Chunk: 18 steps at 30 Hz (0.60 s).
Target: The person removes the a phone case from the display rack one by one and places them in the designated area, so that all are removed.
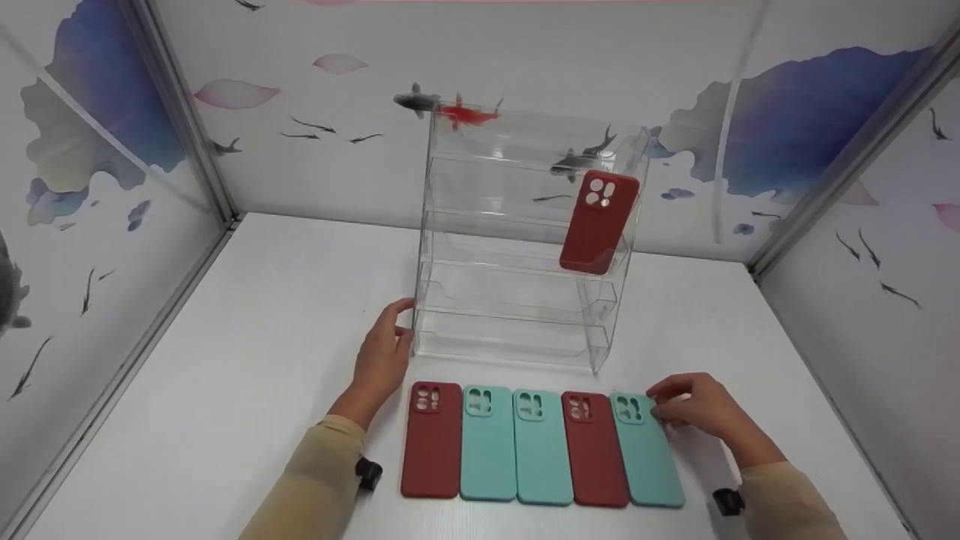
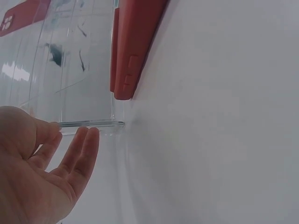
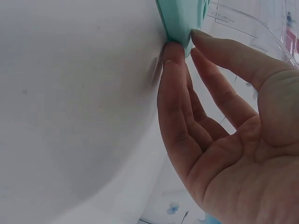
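Observation:
A clear acrylic display rack (image 1: 517, 292) with stepped tiers stands on the white table. My left hand (image 1: 384, 356) touches its left side panel low down, fingers mostly straight. At the right end of a row of phone cases lies a teal phone case (image 1: 651, 457). My right hand (image 1: 697, 409) pinches that case at its upper right corner; the right wrist view shows thumb and fingertips on the teal edge (image 3: 180, 23). Upright on a tier at the rack's right side leans a red phone case (image 1: 600, 225).
Left of the pinched case lie a red case (image 1: 595, 457), two teal cases, the nearer one (image 1: 543, 465) and the farther one (image 1: 489, 461), and another red case (image 1: 432, 457), edge to edge. Printed white panels (image 1: 315, 165) wall the table (image 1: 300, 285) at back and sides.

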Motion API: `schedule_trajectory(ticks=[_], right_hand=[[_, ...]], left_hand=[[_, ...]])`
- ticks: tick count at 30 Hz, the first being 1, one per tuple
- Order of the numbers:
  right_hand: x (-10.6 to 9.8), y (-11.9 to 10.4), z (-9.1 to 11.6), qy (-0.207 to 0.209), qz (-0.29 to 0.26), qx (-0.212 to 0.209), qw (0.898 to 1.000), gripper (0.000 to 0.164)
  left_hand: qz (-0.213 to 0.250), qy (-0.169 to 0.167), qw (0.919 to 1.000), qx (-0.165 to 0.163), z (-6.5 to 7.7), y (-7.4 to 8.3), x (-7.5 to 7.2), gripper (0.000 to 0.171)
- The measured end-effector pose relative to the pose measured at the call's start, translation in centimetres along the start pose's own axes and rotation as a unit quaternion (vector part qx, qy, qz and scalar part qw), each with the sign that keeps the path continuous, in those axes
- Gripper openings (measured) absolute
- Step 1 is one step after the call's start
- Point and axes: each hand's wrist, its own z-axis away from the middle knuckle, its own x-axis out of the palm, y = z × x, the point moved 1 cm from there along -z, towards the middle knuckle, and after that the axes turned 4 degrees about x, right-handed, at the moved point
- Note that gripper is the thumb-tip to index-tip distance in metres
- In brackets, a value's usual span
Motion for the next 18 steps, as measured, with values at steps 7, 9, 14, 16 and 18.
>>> schedule_trajectory(ticks=[7, 9, 14, 16, 18], right_hand=[[-0.2, -0.9, 0.2, 0.027, 0.033, -0.016, 0.999, 0.031], [-0.2, -1.3, 0.2, 0.04, 0.034, -0.026, 0.998, 0.032], [-0.7, -2.7, -0.1, 0.081, 0.017, -0.068, 0.994, 0.034], [-1.1, -3.5, -0.3, 0.102, 0.011, -0.088, 0.991, 0.034], [-1.6, -4.4, -0.3, 0.128, 0.008, -0.109, 0.986, 0.033]], left_hand=[[-0.001, 0.001, 1.0, -0.001, -0.1, 0.1, -0.1, 0.049], [-0.001, 0.001, 1.0, 0.002, 0.0, 0.1, -0.1, 0.049], [0.001, -0.004, 1.0, -0.001, 0.1, -0.1, 0.0, 0.049], [0.003, -0.004, 1.0, -0.004, 0.1, -0.2, 0.0, 0.048], [0.004, -0.004, 1.0, -0.004, 0.1, -0.2, 0.1, 0.048]])
